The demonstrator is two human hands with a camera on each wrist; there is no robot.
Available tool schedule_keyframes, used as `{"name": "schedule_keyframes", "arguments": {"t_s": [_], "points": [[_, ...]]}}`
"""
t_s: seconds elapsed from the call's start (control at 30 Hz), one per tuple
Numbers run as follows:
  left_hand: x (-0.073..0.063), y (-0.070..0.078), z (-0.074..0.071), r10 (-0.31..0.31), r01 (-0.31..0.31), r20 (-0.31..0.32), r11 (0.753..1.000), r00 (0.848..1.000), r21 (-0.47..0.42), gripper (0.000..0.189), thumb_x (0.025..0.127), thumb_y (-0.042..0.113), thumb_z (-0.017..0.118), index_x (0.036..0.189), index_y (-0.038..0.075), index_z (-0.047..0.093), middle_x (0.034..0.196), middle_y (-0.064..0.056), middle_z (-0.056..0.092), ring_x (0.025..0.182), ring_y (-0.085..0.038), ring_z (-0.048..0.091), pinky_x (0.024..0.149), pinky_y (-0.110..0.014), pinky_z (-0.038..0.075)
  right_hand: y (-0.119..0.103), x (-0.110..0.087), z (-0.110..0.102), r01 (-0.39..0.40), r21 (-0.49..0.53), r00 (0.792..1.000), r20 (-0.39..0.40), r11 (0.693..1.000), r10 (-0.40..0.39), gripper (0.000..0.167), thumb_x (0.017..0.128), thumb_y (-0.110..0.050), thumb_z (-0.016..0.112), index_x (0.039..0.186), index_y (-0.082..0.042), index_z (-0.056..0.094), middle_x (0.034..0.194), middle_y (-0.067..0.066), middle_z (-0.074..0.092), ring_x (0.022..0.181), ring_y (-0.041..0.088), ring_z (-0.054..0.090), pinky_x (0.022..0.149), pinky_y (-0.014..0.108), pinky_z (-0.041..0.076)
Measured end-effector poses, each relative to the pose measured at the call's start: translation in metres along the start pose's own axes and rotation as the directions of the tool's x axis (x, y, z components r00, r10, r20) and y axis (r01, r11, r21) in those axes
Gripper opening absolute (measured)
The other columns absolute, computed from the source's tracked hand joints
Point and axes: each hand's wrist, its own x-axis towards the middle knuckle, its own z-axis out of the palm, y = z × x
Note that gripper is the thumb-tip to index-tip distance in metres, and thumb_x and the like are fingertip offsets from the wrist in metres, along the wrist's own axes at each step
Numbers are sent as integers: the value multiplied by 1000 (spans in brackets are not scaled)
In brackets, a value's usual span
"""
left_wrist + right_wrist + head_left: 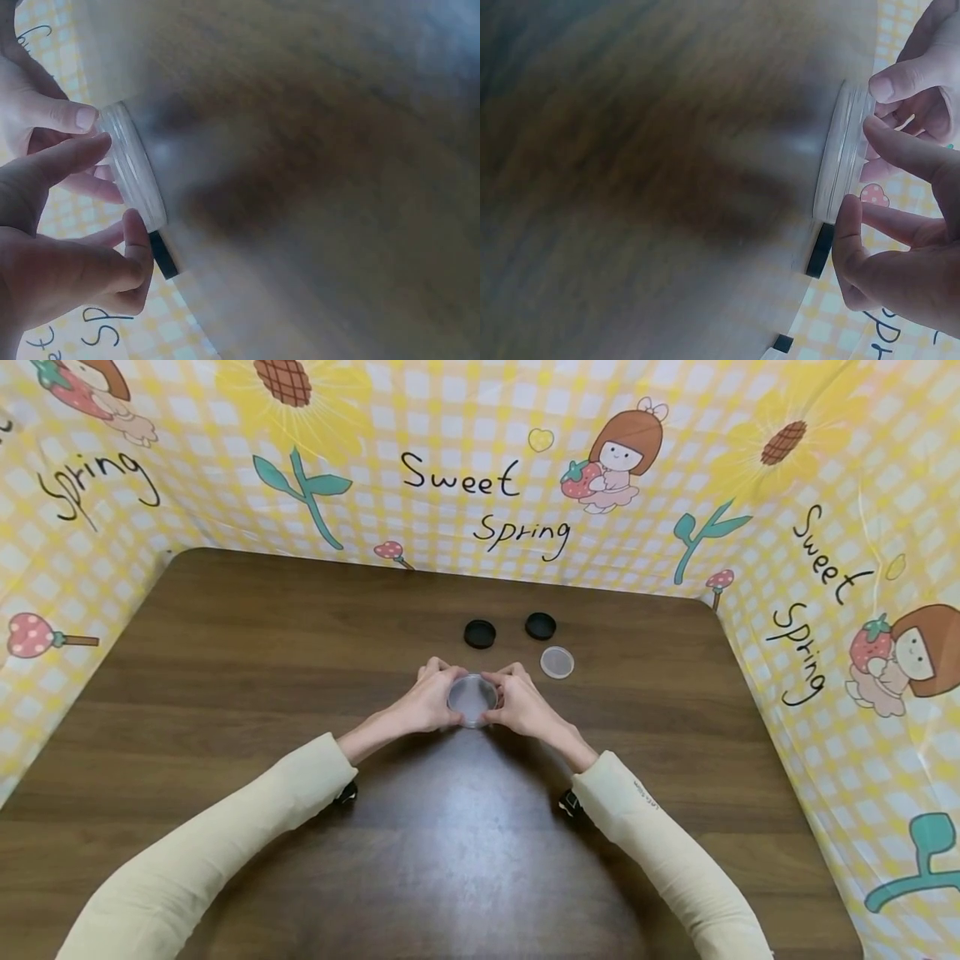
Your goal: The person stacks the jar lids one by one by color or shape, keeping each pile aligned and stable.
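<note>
Between both hands is a clear, round, shallow plastic dish [472, 700] with ridged edges, close over the middle of the table. My left hand [437, 697] grips its left side, the thumb at the near edge and fingers farther round. On the opposite side my right hand [519, 700] grips it in a mirrored way. Seen edge-on in the left wrist view, the dish [136, 169] shows several stacked ridges, with fingertips on its rim. The right wrist view has the same dish [840, 154] with fingertips of both hands along it.
Beyond the hands lie two round black caps, one on the left [480, 634] and one on the right [541, 626]. A flat clear disc [557, 662] lies just nearer than the right cap. Yellow checked cloth [450, 435] walls the brown wooden table [262, 635] at the back and sides.
</note>
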Motion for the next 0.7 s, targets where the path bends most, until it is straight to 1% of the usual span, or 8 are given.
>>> {"name": "schedule_keyframes", "arguments": {"t_s": [0.07,0.23,0.37,0.47,0.63,0.7], "points": [[0,1,-1,-2,2,1,1000,1000,4,67,75,4,80,133,-7,49,126,-27,37,112,-39,37,90,-45,42,0,1,0,3,-4,1000,-3,1000,-3,67,75,-12,84,132,7,54,97,17,67,117,26,40,101,46,32],[0,2,0,-13,13,7,1000,1000,13,65,77,4,78,134,-7,49,125,-26,37,111,-39,36,90,-45,42,-1,0,0,4,-7,1000,-5,1000,-4,68,75,-12,83,133,8,53,96,17,66,119,29,39,102,47,30],[0,3,1,-24,24,19,1000,1000,15,65,77,4,76,135,-7,48,125,-26,35,111,-39,34,90,-45,41,-2,-1,1,14,-25,1000,-4,1000,-14,68,75,-12,83,133,8,52,82,14,68,119,29,39,102,48,29],[0,5,1,-26,26,29,1000,999,19,65,78,3,75,136,-9,47,126,-26,34,112,-40,33,91,-45,41,-3,-2,2,22,-33,1000,-4,999,-22,69,75,-12,84,133,9,52,83,15,69,118,29,40,101,48,30],[0,6,0,-29,29,29,999,999,22,65,78,3,75,135,-9,47,127,-27,34,112,-40,33,90,-45,41,-4,-2,1,14,-27,1000,-4,1000,-14,69,74,-12,84,133,6,52,98,18,62,116,30,40,99,47,31],[0,6,0,-30,30,27,999,999,17,65,78,3,75,135,-9,47,127,-27,35,112,-41,33,91,-45,41,-5,-2,0,8,-24,1000,-2,1000,-8,69,75,-12,84,133,6,52,97,18,61,116,30,39,99,46,31]]}}
